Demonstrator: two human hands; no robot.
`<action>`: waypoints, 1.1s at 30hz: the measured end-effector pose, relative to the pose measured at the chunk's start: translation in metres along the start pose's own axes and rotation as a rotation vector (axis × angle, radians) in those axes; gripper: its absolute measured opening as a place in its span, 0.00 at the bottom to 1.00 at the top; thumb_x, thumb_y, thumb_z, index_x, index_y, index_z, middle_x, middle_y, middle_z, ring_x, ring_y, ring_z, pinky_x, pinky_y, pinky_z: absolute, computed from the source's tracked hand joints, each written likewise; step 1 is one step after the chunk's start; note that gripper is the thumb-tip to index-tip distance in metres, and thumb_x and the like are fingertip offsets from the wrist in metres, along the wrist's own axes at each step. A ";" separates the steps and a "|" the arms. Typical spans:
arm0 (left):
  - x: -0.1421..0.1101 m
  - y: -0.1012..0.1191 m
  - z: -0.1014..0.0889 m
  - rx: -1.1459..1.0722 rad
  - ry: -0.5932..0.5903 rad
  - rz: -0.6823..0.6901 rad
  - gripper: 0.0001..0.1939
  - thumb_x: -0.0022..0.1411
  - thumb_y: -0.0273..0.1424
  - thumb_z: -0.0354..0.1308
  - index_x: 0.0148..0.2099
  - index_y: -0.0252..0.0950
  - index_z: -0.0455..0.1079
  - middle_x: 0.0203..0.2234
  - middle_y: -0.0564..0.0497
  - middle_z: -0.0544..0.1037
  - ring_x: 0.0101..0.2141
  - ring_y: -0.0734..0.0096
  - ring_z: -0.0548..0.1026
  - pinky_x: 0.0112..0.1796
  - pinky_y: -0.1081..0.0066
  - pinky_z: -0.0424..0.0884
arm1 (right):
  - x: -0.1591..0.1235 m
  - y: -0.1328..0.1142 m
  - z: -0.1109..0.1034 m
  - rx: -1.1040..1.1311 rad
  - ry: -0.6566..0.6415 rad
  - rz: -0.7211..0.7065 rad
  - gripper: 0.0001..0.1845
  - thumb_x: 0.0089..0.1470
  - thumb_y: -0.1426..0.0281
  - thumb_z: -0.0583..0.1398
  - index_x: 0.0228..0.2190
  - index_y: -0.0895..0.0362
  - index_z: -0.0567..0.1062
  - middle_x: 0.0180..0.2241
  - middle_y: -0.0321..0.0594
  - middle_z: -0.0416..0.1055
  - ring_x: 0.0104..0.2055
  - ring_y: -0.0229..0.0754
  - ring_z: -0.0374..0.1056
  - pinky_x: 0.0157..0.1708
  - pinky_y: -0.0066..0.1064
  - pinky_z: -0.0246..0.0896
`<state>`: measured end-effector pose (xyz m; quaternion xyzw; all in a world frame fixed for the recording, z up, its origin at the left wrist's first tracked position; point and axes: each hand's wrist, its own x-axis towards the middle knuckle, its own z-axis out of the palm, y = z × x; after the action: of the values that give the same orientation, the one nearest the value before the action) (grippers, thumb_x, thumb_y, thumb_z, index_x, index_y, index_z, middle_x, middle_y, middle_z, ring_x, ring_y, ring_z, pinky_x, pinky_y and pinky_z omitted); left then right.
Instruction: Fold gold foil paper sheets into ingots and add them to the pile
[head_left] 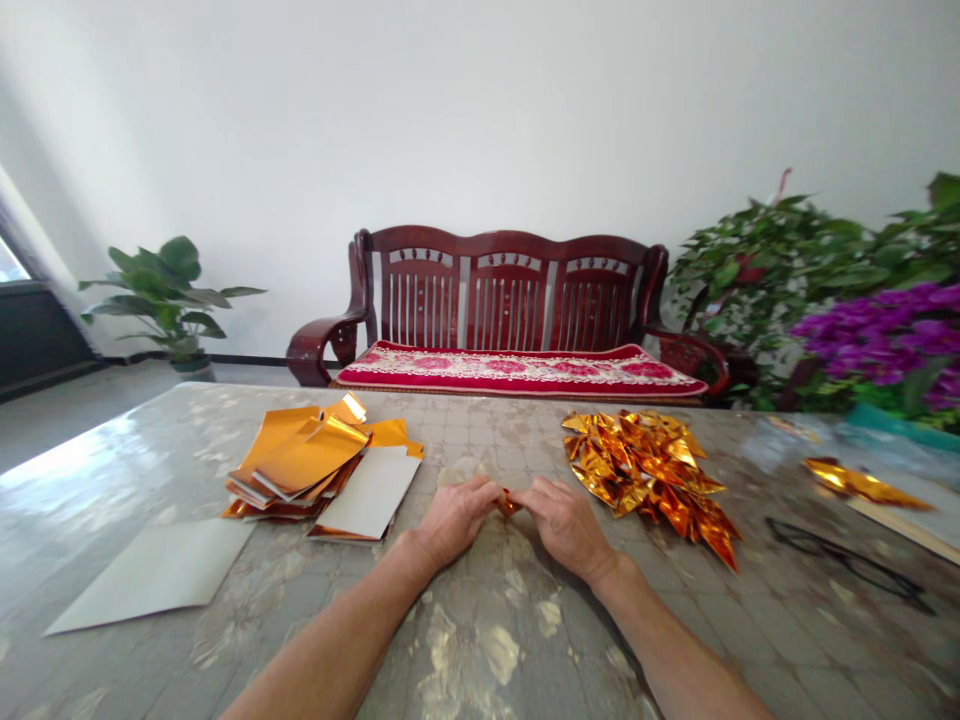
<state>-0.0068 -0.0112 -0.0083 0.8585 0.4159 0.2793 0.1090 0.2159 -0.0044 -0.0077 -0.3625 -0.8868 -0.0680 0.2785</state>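
My left hand (457, 517) and my right hand (566, 522) meet at the middle of the table, fingers curled and pinched together. Between their fingertips shows a small piece of gold foil paper (509, 502), mostly hidden by the fingers. Left of my hands lies a stack of flat gold foil sheets (315, 460), some turned white side up. Right of my hands sits a heap of folded gold foil pieces (652, 470).
A single white sheet (161, 575) lies at the front left of the marbled table (480, 640). Black glasses (840, 560) and another folded gold piece (862, 483) lie at the right. Behind the table stand a dark wooden bench (510, 300) and potted plants.
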 end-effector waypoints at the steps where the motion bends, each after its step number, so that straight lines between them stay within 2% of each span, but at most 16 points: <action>1: 0.000 -0.001 0.000 -0.010 -0.001 -0.007 0.10 0.71 0.32 0.48 0.45 0.41 0.71 0.37 0.52 0.75 0.38 0.71 0.74 0.39 0.74 0.67 | -0.001 0.001 0.001 0.007 0.004 -0.002 0.19 0.62 0.80 0.52 0.45 0.51 0.78 0.31 0.38 0.71 0.34 0.40 0.65 0.36 0.30 0.56; 5: 0.002 -0.009 0.004 -0.095 0.017 -0.044 0.08 0.69 0.32 0.51 0.41 0.40 0.72 0.36 0.52 0.75 0.37 0.71 0.74 0.40 0.74 0.67 | -0.003 0.004 0.004 0.011 0.024 -0.009 0.15 0.62 0.78 0.54 0.41 0.52 0.78 0.32 0.38 0.73 0.34 0.39 0.66 0.36 0.29 0.57; 11: 0.003 -0.016 0.008 -0.157 0.059 -0.046 0.07 0.66 0.26 0.53 0.38 0.38 0.72 0.34 0.52 0.75 0.37 0.70 0.73 0.40 0.73 0.68 | -0.003 0.009 0.003 0.060 -0.001 -0.007 0.09 0.63 0.72 0.57 0.40 0.53 0.78 0.33 0.38 0.76 0.35 0.39 0.70 0.37 0.30 0.60; 17: 0.004 -0.015 0.008 -0.148 0.089 -0.024 0.08 0.64 0.23 0.53 0.37 0.38 0.72 0.34 0.52 0.74 0.37 0.71 0.73 0.40 0.73 0.68 | -0.002 0.010 0.001 0.073 0.008 -0.004 0.10 0.64 0.71 0.57 0.35 0.54 0.78 0.32 0.38 0.76 0.34 0.39 0.70 0.37 0.29 0.60; 21: 0.004 -0.012 0.006 -0.081 0.091 -0.037 0.06 0.64 0.26 0.55 0.36 0.38 0.73 0.35 0.52 0.75 0.37 0.71 0.73 0.40 0.74 0.68 | -0.002 0.010 0.001 0.078 0.023 0.009 0.11 0.64 0.72 0.56 0.33 0.54 0.78 0.33 0.38 0.76 0.36 0.38 0.70 0.38 0.29 0.59; 26: 0.003 -0.010 0.004 0.057 0.155 -0.040 0.06 0.66 0.31 0.57 0.37 0.39 0.75 0.38 0.51 0.75 0.39 0.70 0.73 0.41 0.73 0.67 | -0.002 0.011 0.003 0.112 0.035 0.021 0.10 0.63 0.73 0.57 0.33 0.54 0.78 0.33 0.37 0.75 0.36 0.38 0.70 0.38 0.28 0.60; 33: 0.004 -0.014 0.006 0.001 0.151 0.007 0.09 0.67 0.29 0.54 0.36 0.38 0.75 0.37 0.50 0.75 0.38 0.71 0.73 0.42 0.73 0.68 | -0.002 0.011 0.005 0.164 0.033 0.058 0.10 0.61 0.75 0.56 0.34 0.54 0.77 0.34 0.38 0.74 0.37 0.39 0.70 0.39 0.28 0.63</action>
<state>-0.0102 0.0014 -0.0177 0.8366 0.4201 0.3434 0.0758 0.2223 0.0039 -0.0136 -0.3626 -0.8738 0.0069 0.3238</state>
